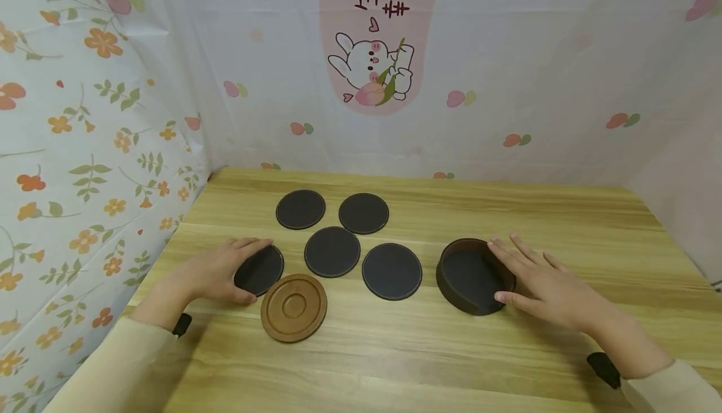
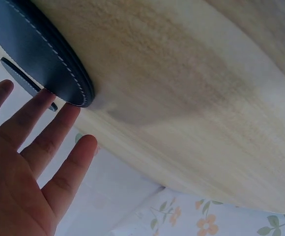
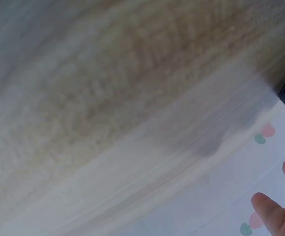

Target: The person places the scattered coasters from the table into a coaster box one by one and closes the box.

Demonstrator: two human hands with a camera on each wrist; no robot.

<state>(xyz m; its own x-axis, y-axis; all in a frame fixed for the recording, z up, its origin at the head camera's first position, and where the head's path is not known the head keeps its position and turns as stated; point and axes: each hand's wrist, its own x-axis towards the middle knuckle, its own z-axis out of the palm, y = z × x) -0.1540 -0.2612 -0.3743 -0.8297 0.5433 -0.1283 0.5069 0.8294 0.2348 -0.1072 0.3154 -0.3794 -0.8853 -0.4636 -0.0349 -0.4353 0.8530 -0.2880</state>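
The left hand (image 1: 222, 270), loosely outstretched, spans a black coaster (image 1: 262, 270); the right hand (image 1: 547, 286), spread wide, reaches a round holder (image 1: 451, 291).

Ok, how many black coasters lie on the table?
5: one coaster at back left, another right of it, a third in front of those, a fourth left of the holder, a fifth by the left hand. More may lie in the holder.
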